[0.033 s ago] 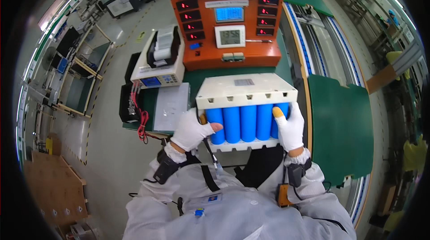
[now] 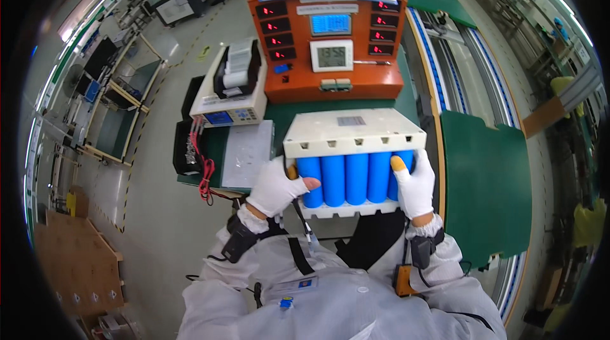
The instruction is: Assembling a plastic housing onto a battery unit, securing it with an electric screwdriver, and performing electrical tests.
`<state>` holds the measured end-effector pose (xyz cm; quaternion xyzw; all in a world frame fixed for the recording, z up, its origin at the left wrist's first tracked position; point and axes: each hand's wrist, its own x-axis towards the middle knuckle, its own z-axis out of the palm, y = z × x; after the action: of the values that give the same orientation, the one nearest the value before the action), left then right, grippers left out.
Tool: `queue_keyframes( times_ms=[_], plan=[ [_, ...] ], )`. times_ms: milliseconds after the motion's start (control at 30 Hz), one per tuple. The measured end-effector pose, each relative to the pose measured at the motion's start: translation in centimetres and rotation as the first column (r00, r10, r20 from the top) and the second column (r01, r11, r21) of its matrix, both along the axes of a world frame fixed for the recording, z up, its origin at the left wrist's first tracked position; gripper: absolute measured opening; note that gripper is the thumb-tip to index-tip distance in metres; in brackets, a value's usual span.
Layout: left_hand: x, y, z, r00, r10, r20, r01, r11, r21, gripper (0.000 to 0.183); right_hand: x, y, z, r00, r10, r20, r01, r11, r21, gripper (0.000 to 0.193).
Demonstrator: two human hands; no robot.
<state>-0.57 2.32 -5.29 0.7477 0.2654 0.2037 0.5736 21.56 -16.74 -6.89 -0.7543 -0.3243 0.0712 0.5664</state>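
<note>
A battery pack (image 2: 345, 179) made of several blue cylindrical cells between two white plastic end frames is held upright in front of me, at the near edge of the green-topped table (image 2: 292, 106). My left hand (image 2: 277, 189), in a white glove with the thumb tip bare, grips its left side. On the right side my right hand (image 2: 414, 182), also gloved and with a yellowish thumb tip, is closed round the pack, its thumb on the front cells. Both hands' remaining fingers are mostly hidden behind the pack. A dark cable (image 2: 301, 216) hangs beside my left hand.
Behind the pack stands an orange test cabinet (image 2: 375, 89) with red displays and papers on top. To its left are a white meter (image 2: 240, 114) with red leads (image 2: 206, 178), and a clear-covered sheet (image 2: 248, 156). A conveyor (image 2: 438, 54) and green board (image 2: 486, 181) lie right.
The whole view has shifted slightly, so the cabinet, table and pack appear a little further right and lower. Both hands keep the same grip on the battery pack.
</note>
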Motion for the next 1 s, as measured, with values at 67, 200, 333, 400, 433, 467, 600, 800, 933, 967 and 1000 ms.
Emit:
queue_keyframes(
  times_ms=[67, 200, 333, 400, 433, 467, 600, 800, 933, 967, 1000],
  plan=[
    [0.1, -0.2, 1.3, 0.994, 0.031, -0.103, -0.023, 0.997, 0.07, 0.06, 0.0, 0.1, 0.0, 1.0, -0.009, -0.004, 0.009, 0.999, -0.04, 0.044],
    [-0.3, -0.1, 1.1, 0.98, 0.045, -0.194, -0.008, 0.982, 0.186, 0.055, 0.1, 0.1, -0.2, 1.0, -0.008, 0.016, 0.008, 0.998, -0.06, 0.046],
    [-1.7, 1.8, 0.4, 0.944, -0.066, -0.323, 0.15, 0.959, 0.242, 0.048, -0.4, 0.0, -0.3, 0.998, -0.023, 0.063, 0.024, 0.999, -0.024, 0.048],
    [-2.4, 3.3, -0.2, 0.958, -0.077, -0.276, 0.154, 0.951, 0.268, 0.052, -0.7, -0.1, -1.1, 0.998, 0.009, 0.055, -0.009, 1.0, 0.006, 0.054],
    [-2.7, 3.8, -0.5, 0.968, -0.097, -0.233, 0.165, 0.941, 0.295, 0.056, -0.8, -0.3, -1.4, 1.0, 0.013, 0.018, -0.013, 1.0, -0.008, 0.056],
    [-2.9, 4.4, -0.7, 0.971, -0.058, -0.23, 0.149, 0.905, 0.399, 0.052, -0.9, -0.6, -1.7, 1.0, 0.016, -0.018, -0.016, 1.0, -0.024, 0.058],
    [-2.1, 5.5, -1.3, 0.978, 0.046, -0.206, 0.084, 0.811, 0.579, 0.048, -1.2, -1.8, -3.5, 0.996, -0.052, 0.066, 0.051, 0.998, 0.02, 0.071],
    [-1.7, 6.8, -4.2, 0.969, -0.211, -0.125, 0.237, 0.937, 0.255, 0.057, -0.7, -3.4, -6.4, 0.999, -0.025, -0.045, 0.029, 0.994, 0.104, 0.064],
    [-2.3, 6.0, -4.5, 0.983, -0.151, 0.104, 0.133, 0.978, 0.16, 0.041, -0.6, -3.7, -6.5, 0.997, -0.064, -0.035, 0.068, 0.991, 0.116, 0.068],
    [-2.5, 5.5, -4.4, 0.986, -0.131, 0.106, 0.115, 0.983, 0.145, 0.034, -0.5, -3.8, -6.7, 0.997, -0.063, -0.041, 0.067, 0.991, 0.119, 0.067],
    [-2.4, 5.1, -4.3, 0.984, -0.136, 0.111, 0.119, 0.982, 0.145, 0.034, -0.3, -3.6, -6.6, 0.997, -0.059, -0.046, 0.064, 0.99, 0.127, 0.066]
  ],
)
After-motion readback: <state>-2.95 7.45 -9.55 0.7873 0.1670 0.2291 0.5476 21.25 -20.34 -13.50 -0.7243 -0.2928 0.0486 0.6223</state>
